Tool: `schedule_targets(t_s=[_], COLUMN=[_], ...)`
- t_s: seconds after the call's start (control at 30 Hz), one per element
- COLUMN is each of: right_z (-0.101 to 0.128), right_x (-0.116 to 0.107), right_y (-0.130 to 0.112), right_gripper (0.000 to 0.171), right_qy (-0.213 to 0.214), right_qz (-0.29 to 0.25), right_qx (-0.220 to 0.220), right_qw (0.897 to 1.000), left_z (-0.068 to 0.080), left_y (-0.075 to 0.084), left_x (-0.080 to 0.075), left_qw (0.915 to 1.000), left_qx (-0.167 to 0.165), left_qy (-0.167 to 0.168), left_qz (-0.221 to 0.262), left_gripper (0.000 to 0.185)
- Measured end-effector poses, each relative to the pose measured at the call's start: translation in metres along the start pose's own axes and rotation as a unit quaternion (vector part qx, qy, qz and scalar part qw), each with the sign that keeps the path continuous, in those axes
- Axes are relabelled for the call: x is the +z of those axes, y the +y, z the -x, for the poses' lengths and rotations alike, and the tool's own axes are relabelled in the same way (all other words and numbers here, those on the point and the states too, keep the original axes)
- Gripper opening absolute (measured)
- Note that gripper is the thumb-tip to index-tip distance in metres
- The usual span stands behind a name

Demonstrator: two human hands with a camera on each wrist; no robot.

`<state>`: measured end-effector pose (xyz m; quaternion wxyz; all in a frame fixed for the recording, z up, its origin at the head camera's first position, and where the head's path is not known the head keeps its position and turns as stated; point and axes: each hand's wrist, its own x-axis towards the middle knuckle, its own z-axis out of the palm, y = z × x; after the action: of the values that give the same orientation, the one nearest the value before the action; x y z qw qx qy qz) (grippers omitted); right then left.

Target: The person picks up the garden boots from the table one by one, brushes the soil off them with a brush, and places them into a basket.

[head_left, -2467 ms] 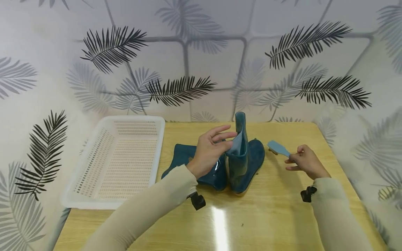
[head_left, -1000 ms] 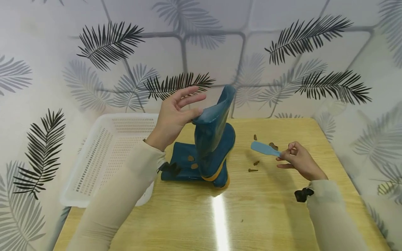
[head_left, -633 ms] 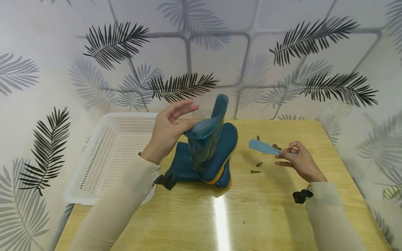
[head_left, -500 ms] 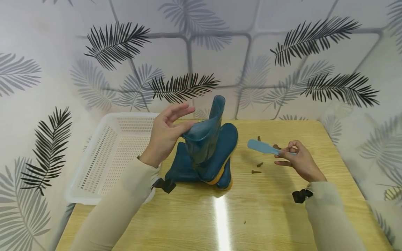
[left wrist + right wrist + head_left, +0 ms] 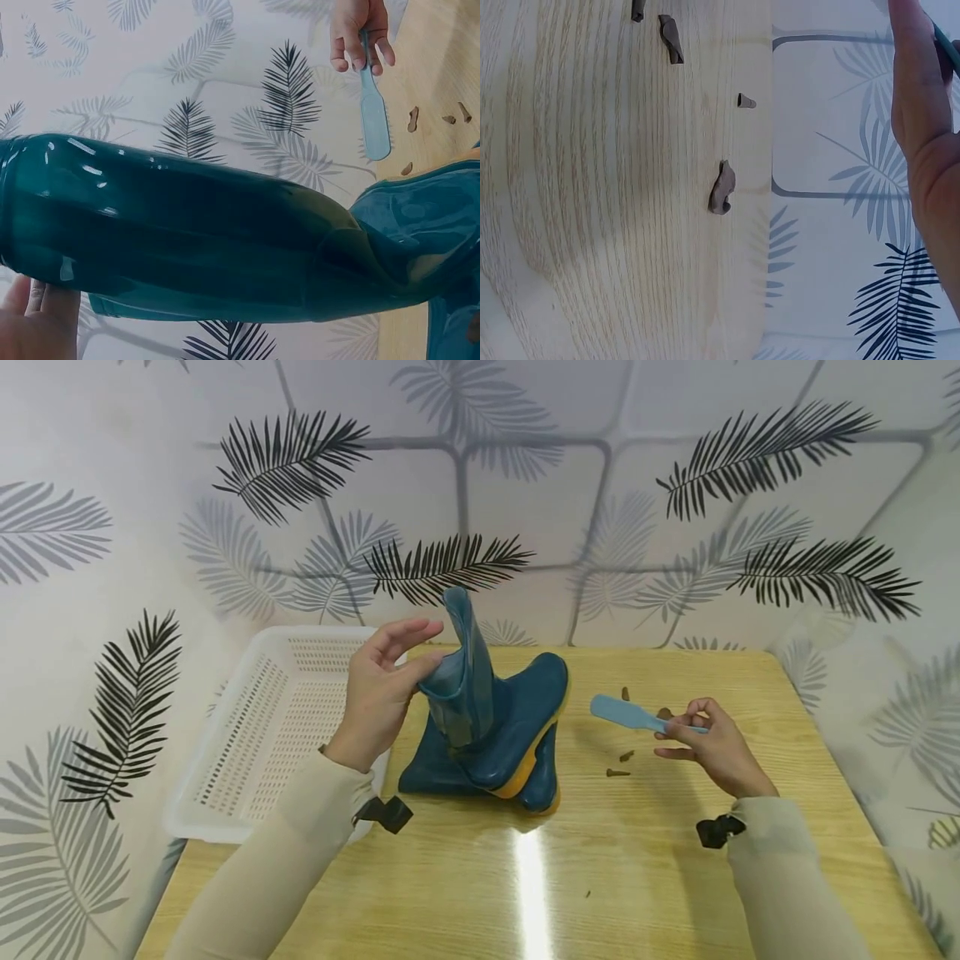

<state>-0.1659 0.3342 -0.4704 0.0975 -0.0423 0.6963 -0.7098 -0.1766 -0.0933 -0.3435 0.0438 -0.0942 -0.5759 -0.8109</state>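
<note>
The left hand (image 5: 378, 693) is gripping the rim of a teal boot (image 5: 480, 710), thumb pressing the cuff and the other fingers spread loosely above it. The boot is tilting, its shaft rising toward the far edge of the table (image 5: 637, 877) and leaning left, its yellow-edged sole turned toward the right side. It is resting on a second boot (image 5: 427, 768) lying flat near the table's middle, close to the white basket (image 5: 262, 735) at the left edge.

The right hand (image 5: 705, 747) is pinching the handle of a light blue brush (image 5: 622, 712), fingers curled around it (the head pointing left, toward the sole). The brush lies just beside the boot, so the right hand is nearer the sole. Brown scraps (image 5: 618, 764) are lying between them.
</note>
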Motion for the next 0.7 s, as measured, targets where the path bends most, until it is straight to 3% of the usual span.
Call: schedule_targets(t_s=[0.17, 0.3, 0.4, 0.57, 0.7], right_z=[0.0, 0.0, 0.0, -0.001, -0.002], right_x=[0.0, 0.0, 0.0, 0.0, 0.001], right_y=[0.003, 0.004, 0.004, 0.003, 0.002], right_gripper=[0.027, 0.027, 0.026, 0.026, 0.027], right_qy=[-0.001, -0.002, -0.004, -0.005, -0.004], right_qz=[-0.008, -0.013, -0.01, -0.005, -0.006], right_qx=[0.0, 0.002, 0.001, -0.002, -0.001], right_qw=[1.0, 1.0, 1.0, 1.0, 1.0], left_z=[0.003, 0.011, 0.017, 0.01, -0.004], left_y=[-0.005, -0.011, -0.014, -0.009, -0.001], left_x=[-0.001, -0.004, -0.004, -0.003, 0.0], left_qw=[0.9994, 0.9961, 0.9922, 0.9904, 0.9855], left_qx=[0.028, 0.056, 0.085, 0.115, 0.118], left_qy=[-0.014, -0.06, -0.079, -0.037, 0.0], left_qz=[-0.018, -0.032, -0.046, -0.067, -0.122], left_gripper=[0.031, 0.065, 0.072, 0.058, 0.053])
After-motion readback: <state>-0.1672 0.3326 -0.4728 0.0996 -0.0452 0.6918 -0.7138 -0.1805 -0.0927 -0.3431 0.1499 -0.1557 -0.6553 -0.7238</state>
